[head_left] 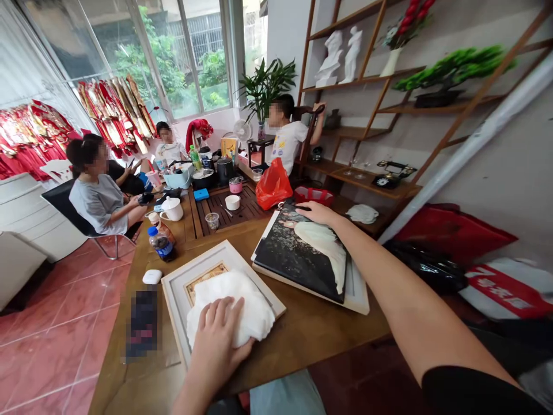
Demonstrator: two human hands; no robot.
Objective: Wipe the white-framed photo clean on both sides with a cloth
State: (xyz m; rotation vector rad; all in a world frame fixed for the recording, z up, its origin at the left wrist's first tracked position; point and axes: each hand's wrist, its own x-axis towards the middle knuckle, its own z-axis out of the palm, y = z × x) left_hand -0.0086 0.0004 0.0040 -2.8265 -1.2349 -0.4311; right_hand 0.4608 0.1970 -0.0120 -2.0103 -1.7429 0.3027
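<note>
My left hand (pixel 220 334) is closed over a crumpled white cloth (pixel 242 300), pressing it on a light-edged framed panel (pixel 175 291). Part of a tan printed picture (pixel 201 279) shows above the cloth. My right hand (pixel 319 213) lies with outstretched fingers on the far edge of a dark photo print (pixel 289 248) showing a figure in a long white dress. This print rests on a second pale frame (pixel 358 294), tilted on the wooden table (pixel 294 346). The right forearm passes beside the print's right edge.
Left of the frames are a white earbud case (pixel 152 276), a blue-capped bottle (pixel 162 245) and a blurred dark item (pixel 142 323). Beyond sit a white teapot (pixel 171 208), a small cup (pixel 232 202) and a red plastic bag (pixel 274 184). Several people sit around the table.
</note>
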